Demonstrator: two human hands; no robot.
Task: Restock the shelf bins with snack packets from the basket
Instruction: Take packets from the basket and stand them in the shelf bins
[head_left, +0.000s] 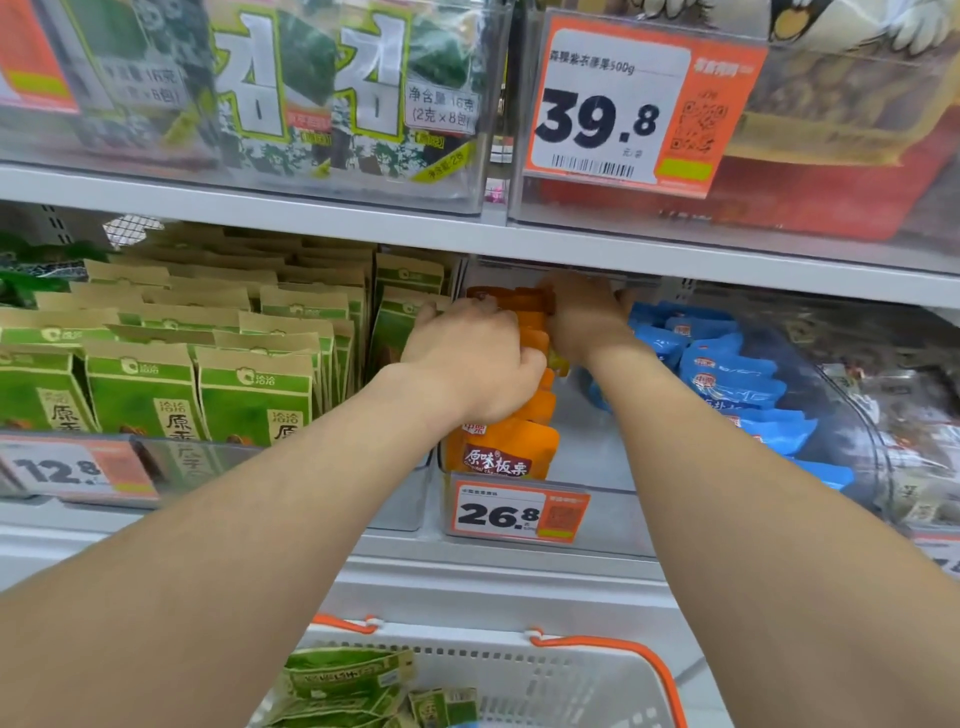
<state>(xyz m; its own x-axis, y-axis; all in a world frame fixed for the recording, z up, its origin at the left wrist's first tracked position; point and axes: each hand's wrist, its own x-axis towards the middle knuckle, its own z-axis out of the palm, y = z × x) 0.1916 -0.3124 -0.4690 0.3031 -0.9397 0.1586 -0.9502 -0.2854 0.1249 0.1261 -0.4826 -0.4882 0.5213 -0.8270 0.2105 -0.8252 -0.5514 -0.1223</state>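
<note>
Head view. At the centre of the frame both hands are reached into the clear bin (592, 447) that holds the orange packets (511, 452). The left hand (470, 358) is curled over the tops of the row, its fingers wrapped round several packets. The right hand (584, 317) is set deeper, under the shelf edge (311, 213). Its fingers are hidden, so its grip cannot be told.

Progress: the orange row is stood along the left side of the bin, with bare floor beside it. Green packets (343, 680) are seen lying in the basket (571, 691) at the bottom of the frame. The task is therefore judged part done, with stock left to place.

Surroundings: white store shelving is fitted with clear bins. Green cartons (249, 395) are ranked at the left, blue packets (737, 379) at the right, and a price tag (519, 512) is fixed below the orange row.
</note>
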